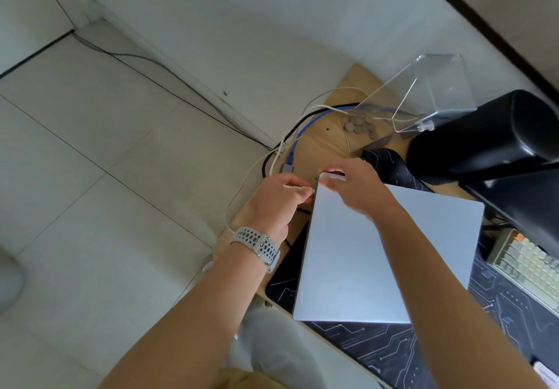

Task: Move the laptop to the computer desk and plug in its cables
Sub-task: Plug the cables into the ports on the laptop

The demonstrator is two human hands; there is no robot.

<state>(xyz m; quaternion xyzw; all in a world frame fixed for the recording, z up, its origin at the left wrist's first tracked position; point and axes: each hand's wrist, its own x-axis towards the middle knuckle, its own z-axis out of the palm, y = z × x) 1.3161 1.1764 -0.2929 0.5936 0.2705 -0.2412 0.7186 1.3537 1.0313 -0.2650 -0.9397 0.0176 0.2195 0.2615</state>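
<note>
Left hand (276, 204) grip pinching the white cable plug (302, 188) at its stiff end | right hand (352, 187) grip clasping the closed laptop (387, 255) corner, steadying the slippery lid near the worktop (320, 143) left edge | cord is limp.

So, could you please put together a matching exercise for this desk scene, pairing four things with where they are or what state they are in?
Things:
1. closed silver laptop
2. blue cable with a grey plug
3. thin white cable plug
4. beige mechanical keyboard

Places or states:
A. lying loose on the wooden desk, plugged into nothing
B. at the right edge, beside the laptop
C. pinched in the left hand at the laptop's side edge
D. flat on the dark patterned desk mat, its corner gripped by the right hand

Pairs: 1-D, 2-A, 3-C, 4-B
</note>
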